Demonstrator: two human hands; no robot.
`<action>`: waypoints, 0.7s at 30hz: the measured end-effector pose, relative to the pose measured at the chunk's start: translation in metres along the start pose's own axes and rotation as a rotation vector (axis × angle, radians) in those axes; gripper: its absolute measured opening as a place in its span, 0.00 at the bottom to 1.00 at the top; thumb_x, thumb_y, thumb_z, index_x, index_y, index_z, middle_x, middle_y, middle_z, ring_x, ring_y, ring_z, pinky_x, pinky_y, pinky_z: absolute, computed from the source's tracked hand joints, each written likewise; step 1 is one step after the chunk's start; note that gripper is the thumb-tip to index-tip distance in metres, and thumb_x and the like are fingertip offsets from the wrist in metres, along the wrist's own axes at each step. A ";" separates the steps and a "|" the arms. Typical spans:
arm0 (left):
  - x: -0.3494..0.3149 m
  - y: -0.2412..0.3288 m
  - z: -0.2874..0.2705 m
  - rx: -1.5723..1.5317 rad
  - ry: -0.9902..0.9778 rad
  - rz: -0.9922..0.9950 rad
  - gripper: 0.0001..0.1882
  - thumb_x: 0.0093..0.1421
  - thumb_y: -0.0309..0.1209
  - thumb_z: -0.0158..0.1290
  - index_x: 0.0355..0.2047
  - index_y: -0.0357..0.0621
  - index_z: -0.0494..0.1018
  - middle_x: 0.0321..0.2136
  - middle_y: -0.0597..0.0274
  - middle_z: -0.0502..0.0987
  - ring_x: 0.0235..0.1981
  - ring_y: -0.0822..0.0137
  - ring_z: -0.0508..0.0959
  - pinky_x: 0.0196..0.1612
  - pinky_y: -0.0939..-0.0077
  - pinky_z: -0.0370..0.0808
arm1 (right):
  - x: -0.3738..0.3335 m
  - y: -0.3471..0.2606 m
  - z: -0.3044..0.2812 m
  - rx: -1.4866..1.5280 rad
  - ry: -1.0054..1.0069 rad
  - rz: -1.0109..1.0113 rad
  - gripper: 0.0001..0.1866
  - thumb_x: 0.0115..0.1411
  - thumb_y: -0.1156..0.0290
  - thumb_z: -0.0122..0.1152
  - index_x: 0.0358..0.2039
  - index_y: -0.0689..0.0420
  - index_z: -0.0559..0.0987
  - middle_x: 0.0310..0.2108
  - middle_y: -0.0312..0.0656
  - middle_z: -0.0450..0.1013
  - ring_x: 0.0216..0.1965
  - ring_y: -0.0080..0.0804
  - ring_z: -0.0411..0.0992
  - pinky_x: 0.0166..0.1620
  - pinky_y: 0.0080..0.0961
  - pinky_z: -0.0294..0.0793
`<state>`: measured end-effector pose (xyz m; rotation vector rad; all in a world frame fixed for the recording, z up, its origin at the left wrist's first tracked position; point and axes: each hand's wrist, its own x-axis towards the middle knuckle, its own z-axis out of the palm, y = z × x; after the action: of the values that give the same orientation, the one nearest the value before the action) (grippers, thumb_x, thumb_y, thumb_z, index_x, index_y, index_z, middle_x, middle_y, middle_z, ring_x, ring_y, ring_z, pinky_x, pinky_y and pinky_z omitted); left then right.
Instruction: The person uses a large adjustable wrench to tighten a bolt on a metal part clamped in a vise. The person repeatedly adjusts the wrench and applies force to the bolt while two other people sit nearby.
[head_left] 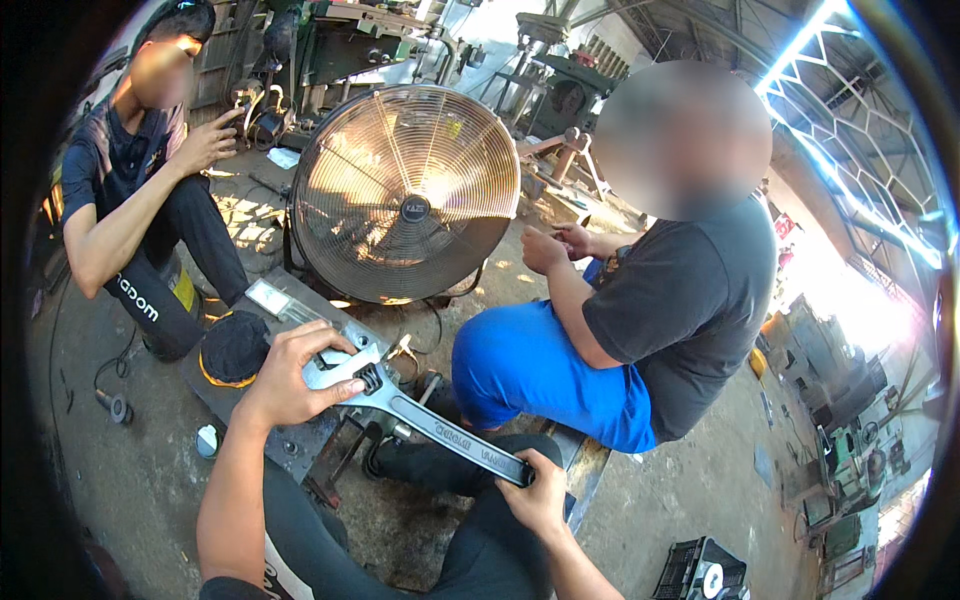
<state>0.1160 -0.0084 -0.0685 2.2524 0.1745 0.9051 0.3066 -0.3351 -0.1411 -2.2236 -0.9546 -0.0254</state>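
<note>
A large silver adjustable wrench [440, 428] slants across my lap, its jaw end up at the left and its handle running down to the right. My left hand [285, 385] grips the jaw end, the thumb beside the adjusting screw. Around the far end of the handle my right hand [540, 495] is closed. Below and behind the jaw lies a low metal workbench [290, 452], partly hidden by my left arm. On it, a black cap with yellow trim [233, 350] sits left of my left hand.
A big round fan [405, 195] stands ahead. One person [130, 190] sits at the left, another in blue trousers [545, 365] close on the right. A black crate [700, 570] is on the floor at lower right; an angle grinder [118, 405] lies at left.
</note>
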 end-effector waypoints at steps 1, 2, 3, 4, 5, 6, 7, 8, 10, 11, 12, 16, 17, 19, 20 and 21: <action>0.000 0.000 0.000 0.011 0.008 -0.002 0.19 0.48 0.35 0.72 0.35 0.36 0.80 0.31 0.53 0.79 0.34 0.54 0.80 0.42 0.65 0.75 | 0.000 -0.001 -0.002 0.004 -0.012 0.004 0.15 0.43 0.71 0.77 0.33 0.59 0.82 0.28 0.50 0.80 0.32 0.47 0.81 0.37 0.36 0.78; -0.001 0.000 -0.001 0.010 0.008 -0.007 0.19 0.48 0.35 0.72 0.35 0.36 0.80 0.31 0.53 0.79 0.35 0.54 0.80 0.42 0.65 0.75 | 0.001 -0.002 -0.005 0.001 -0.031 0.015 0.15 0.43 0.71 0.77 0.33 0.59 0.82 0.28 0.50 0.80 0.32 0.47 0.81 0.38 0.36 0.78; -0.001 -0.001 -0.001 0.008 0.008 -0.011 0.19 0.48 0.35 0.72 0.35 0.36 0.80 0.31 0.53 0.79 0.35 0.54 0.80 0.43 0.65 0.75 | 0.001 -0.004 -0.006 0.000 -0.035 0.019 0.15 0.43 0.71 0.77 0.33 0.59 0.83 0.28 0.50 0.80 0.32 0.47 0.81 0.38 0.36 0.78; -0.001 -0.001 -0.001 0.008 0.005 -0.015 0.19 0.48 0.35 0.72 0.35 0.36 0.80 0.31 0.52 0.79 0.35 0.54 0.80 0.43 0.65 0.75 | 0.001 -0.005 -0.008 -0.009 -0.041 0.023 0.16 0.44 0.71 0.77 0.33 0.59 0.83 0.28 0.50 0.80 0.32 0.47 0.81 0.38 0.36 0.78; -0.002 -0.002 -0.001 0.006 0.002 -0.020 0.20 0.48 0.36 0.72 0.35 0.36 0.80 0.31 0.52 0.79 0.35 0.54 0.80 0.43 0.65 0.75 | 0.001 -0.007 -0.009 -0.027 -0.046 0.032 0.16 0.44 0.71 0.77 0.33 0.59 0.83 0.29 0.50 0.80 0.32 0.47 0.81 0.38 0.36 0.78; -0.002 -0.003 -0.001 0.005 0.000 -0.023 0.20 0.48 0.36 0.72 0.36 0.35 0.80 0.31 0.52 0.79 0.35 0.54 0.80 0.43 0.65 0.75 | 0.001 -0.008 -0.010 -0.021 -0.050 0.049 0.16 0.44 0.71 0.77 0.34 0.58 0.83 0.29 0.50 0.80 0.33 0.47 0.81 0.38 0.36 0.78; -0.003 -0.004 -0.001 -0.001 0.007 -0.008 0.20 0.48 0.36 0.72 0.36 0.35 0.79 0.31 0.52 0.79 0.35 0.54 0.80 0.43 0.65 0.75 | 0.000 -0.010 -0.011 -0.020 -0.049 0.067 0.16 0.44 0.71 0.77 0.34 0.58 0.83 0.29 0.50 0.80 0.33 0.47 0.81 0.38 0.36 0.78; -0.003 -0.004 -0.001 -0.004 0.015 0.006 0.20 0.48 0.36 0.72 0.36 0.35 0.79 0.32 0.52 0.79 0.36 0.55 0.80 0.43 0.65 0.75 | 0.000 -0.011 -0.011 -0.017 -0.049 0.084 0.15 0.44 0.71 0.77 0.34 0.58 0.83 0.29 0.50 0.80 0.33 0.47 0.81 0.38 0.36 0.79; -0.004 -0.005 -0.001 -0.010 0.011 -0.002 0.21 0.49 0.36 0.72 0.36 0.35 0.79 0.32 0.52 0.79 0.36 0.55 0.80 0.44 0.65 0.75 | -0.001 -0.013 -0.012 -0.015 -0.037 0.083 0.15 0.44 0.70 0.77 0.33 0.58 0.83 0.29 0.50 0.80 0.33 0.48 0.81 0.39 0.37 0.79; -0.004 -0.006 -0.002 -0.014 -0.001 -0.022 0.21 0.49 0.36 0.72 0.36 0.35 0.79 0.32 0.52 0.79 0.37 0.55 0.81 0.44 0.65 0.75 | -0.001 -0.013 -0.013 -0.022 -0.042 0.094 0.15 0.44 0.70 0.77 0.33 0.58 0.83 0.29 0.51 0.81 0.33 0.48 0.81 0.39 0.37 0.79; -0.005 -0.006 -0.002 -0.020 -0.015 -0.042 0.21 0.49 0.36 0.72 0.36 0.35 0.79 0.33 0.52 0.79 0.37 0.55 0.81 0.45 0.65 0.75 | -0.001 -0.013 -0.014 -0.019 -0.036 0.080 0.15 0.44 0.70 0.77 0.33 0.58 0.83 0.29 0.51 0.81 0.33 0.48 0.81 0.39 0.37 0.79; -0.005 -0.007 -0.002 -0.029 -0.010 -0.021 0.21 0.49 0.37 0.72 0.36 0.35 0.79 0.34 0.52 0.80 0.38 0.55 0.81 0.46 0.65 0.75 | -0.002 -0.011 -0.016 -0.025 -0.051 0.064 0.16 0.44 0.69 0.77 0.34 0.58 0.83 0.29 0.51 0.81 0.34 0.48 0.82 0.39 0.37 0.79; -0.005 -0.007 -0.002 -0.027 -0.007 -0.019 0.21 0.49 0.37 0.72 0.36 0.35 0.79 0.34 0.52 0.80 0.38 0.55 0.81 0.46 0.65 0.75 | -0.003 -0.010 -0.016 -0.023 -0.058 0.060 0.16 0.44 0.69 0.77 0.34 0.58 0.83 0.29 0.50 0.81 0.34 0.48 0.82 0.39 0.37 0.79; -0.005 -0.007 -0.002 -0.026 -0.007 -0.017 0.21 0.49 0.38 0.72 0.36 0.36 0.79 0.34 0.53 0.80 0.39 0.55 0.81 0.46 0.65 0.75 | -0.006 -0.010 -0.016 -0.034 -0.067 0.081 0.16 0.44 0.69 0.77 0.34 0.58 0.83 0.29 0.51 0.81 0.34 0.48 0.82 0.39 0.37 0.79; -0.005 -0.007 -0.002 -0.026 -0.010 -0.015 0.21 0.49 0.38 0.72 0.36 0.36 0.79 0.34 0.53 0.80 0.39 0.54 0.81 0.46 0.65 0.75 | -0.008 -0.010 -0.016 -0.043 -0.078 0.104 0.16 0.44 0.69 0.77 0.34 0.59 0.83 0.29 0.51 0.81 0.34 0.48 0.82 0.39 0.37 0.79; -0.005 -0.007 -0.002 -0.025 -0.013 -0.015 0.21 0.49 0.38 0.72 0.36 0.36 0.79 0.34 0.53 0.80 0.39 0.54 0.81 0.46 0.65 0.75 | -0.010 -0.011 -0.016 -0.032 -0.070 0.093 0.16 0.44 0.68 0.77 0.34 0.59 0.84 0.29 0.51 0.81 0.33 0.48 0.82 0.39 0.37 0.79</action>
<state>0.1114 -0.0039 -0.0744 2.2300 0.1735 0.8801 0.2967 -0.3461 -0.1251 -2.3096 -0.8925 0.0804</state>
